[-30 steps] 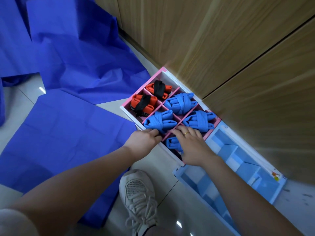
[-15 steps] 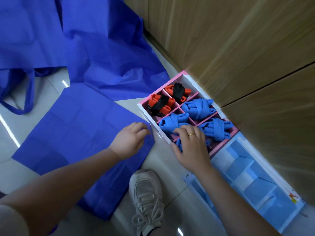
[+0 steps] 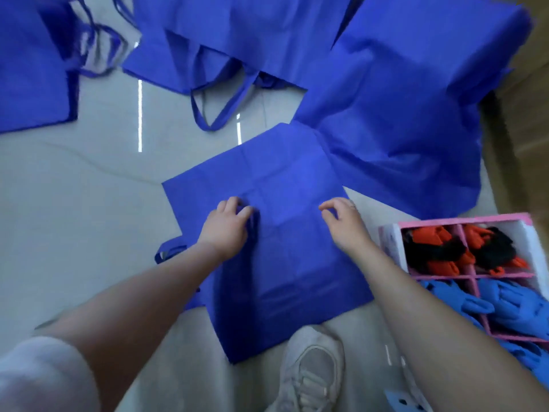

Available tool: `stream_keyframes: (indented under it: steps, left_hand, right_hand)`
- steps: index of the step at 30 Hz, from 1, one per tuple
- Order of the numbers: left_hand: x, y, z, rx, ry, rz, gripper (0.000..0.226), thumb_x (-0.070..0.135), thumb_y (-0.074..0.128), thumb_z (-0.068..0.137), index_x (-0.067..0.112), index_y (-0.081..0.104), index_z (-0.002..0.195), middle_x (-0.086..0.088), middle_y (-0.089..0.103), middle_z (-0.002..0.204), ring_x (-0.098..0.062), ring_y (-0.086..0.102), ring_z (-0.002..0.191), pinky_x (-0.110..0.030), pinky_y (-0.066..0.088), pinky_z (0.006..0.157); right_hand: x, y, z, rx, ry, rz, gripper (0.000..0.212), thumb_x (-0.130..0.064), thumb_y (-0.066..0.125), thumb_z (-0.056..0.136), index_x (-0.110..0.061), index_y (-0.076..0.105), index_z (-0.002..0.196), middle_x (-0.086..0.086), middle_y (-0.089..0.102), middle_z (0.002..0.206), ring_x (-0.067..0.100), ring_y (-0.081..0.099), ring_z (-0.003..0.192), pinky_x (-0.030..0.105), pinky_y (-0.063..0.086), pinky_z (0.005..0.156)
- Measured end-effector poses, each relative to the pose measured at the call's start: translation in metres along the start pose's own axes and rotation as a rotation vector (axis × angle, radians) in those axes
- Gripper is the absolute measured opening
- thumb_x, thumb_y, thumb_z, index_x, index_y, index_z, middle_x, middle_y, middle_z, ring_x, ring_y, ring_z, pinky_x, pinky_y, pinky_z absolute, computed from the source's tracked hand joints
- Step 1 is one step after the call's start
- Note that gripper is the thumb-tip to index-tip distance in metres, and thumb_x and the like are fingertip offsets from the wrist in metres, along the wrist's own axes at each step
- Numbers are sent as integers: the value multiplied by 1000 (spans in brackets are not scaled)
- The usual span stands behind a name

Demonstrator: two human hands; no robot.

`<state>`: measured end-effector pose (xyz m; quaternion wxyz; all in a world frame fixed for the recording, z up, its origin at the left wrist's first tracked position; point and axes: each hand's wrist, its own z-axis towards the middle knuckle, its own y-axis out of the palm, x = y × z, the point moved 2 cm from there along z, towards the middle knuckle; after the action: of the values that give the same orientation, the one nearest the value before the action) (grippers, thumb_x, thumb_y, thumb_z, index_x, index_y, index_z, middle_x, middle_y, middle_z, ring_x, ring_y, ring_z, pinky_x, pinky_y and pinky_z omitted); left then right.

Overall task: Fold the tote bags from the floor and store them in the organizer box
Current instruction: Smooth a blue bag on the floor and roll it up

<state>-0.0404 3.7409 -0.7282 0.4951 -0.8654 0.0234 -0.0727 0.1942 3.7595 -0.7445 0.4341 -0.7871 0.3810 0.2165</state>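
Flat blue tote bag (image 3: 285, 263) laid on grey tile floor (image 3: 74, 233); bare floor seen to its left. Pink organizer box (image 3: 392, 242) just beside its right edge. Three more tote bags counted beyond. Two orange-black and at least two light-blue bundles seen in box. Left hand (image 3: 227, 227) and right hand (image 3: 344, 223) placed over bag, fingers loosely curled, nothing held; contact unclear. White sneaker (image 3: 312, 370) set at bag's near edge.
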Motion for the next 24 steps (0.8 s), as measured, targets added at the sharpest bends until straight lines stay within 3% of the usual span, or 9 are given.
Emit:
stream_keyframes:
  steps: [3,7,10,12,14,17,20,22,24]
  left_hand:
    - [-19,5,-7,-35,-102,-50,49,21,40,94,25,32,142,-7,35,134,-28,39,117,-35,39,85]
    - [-38,20,-19,-113,-257,-90,51,41,34,98,34,18,147,-4,27,140,-27,33,121,-36,44,80]
    - [-58,18,-17,-88,-340,-101,56,51,27,97,33,15,148,-6,20,148,-28,22,135,-40,33,101]
    - [-75,15,-10,-84,-378,-136,58,54,24,97,31,11,149,-8,10,155,-28,8,143,-40,16,114]
    - [-90,12,-2,-101,-411,-231,62,56,23,96,31,6,150,-5,-3,158,-26,-2,145,-40,9,117]
    - [-102,13,5,-131,-387,-334,71,60,29,94,31,-4,150,-1,-17,157,-23,-12,145,-38,11,117]
    - [-107,15,3,-115,-346,-430,70,56,34,94,30,0,150,1,-18,157,-21,-14,144,-37,7,117]
    - [-115,5,-1,-104,-336,-621,63,47,35,98,29,6,151,4,-10,158,-16,-9,145,-34,6,116]
    - [-123,-20,-3,-44,-247,-757,61,35,40,99,26,9,151,4,1,158,-13,2,145,-27,7,115]
  right_hand:
    - [-6,3,22,72,64,-183,21,-12,50,93,-15,64,109,10,30,148,27,25,137,33,23,111]
    - [-30,22,27,178,31,-300,24,-9,52,91,-24,65,105,6,23,150,29,37,123,37,36,101]
    - [-50,40,31,116,37,-181,23,-4,51,91,-19,61,105,6,26,144,20,52,89,27,42,84]
    - [-64,55,29,18,8,-110,25,-5,50,92,-17,55,114,5,44,134,18,54,92,27,42,82]
    - [-75,69,23,-50,-67,-94,37,-5,50,93,-18,46,127,0,51,128,16,51,93,26,40,80]
    - [-89,81,12,-13,-119,-76,71,-2,51,92,-30,15,147,-13,41,129,13,49,92,23,40,83]
    - [-101,79,16,87,-4,207,93,-1,57,88,-35,-5,148,-13,32,148,12,51,118,33,45,99]
    - [-118,71,19,95,44,350,76,2,55,87,-27,19,148,-8,49,137,13,56,115,34,49,97]
    - [-153,58,17,84,-106,177,46,4,48,88,-18,50,128,-10,62,110,15,60,103,21,50,85]
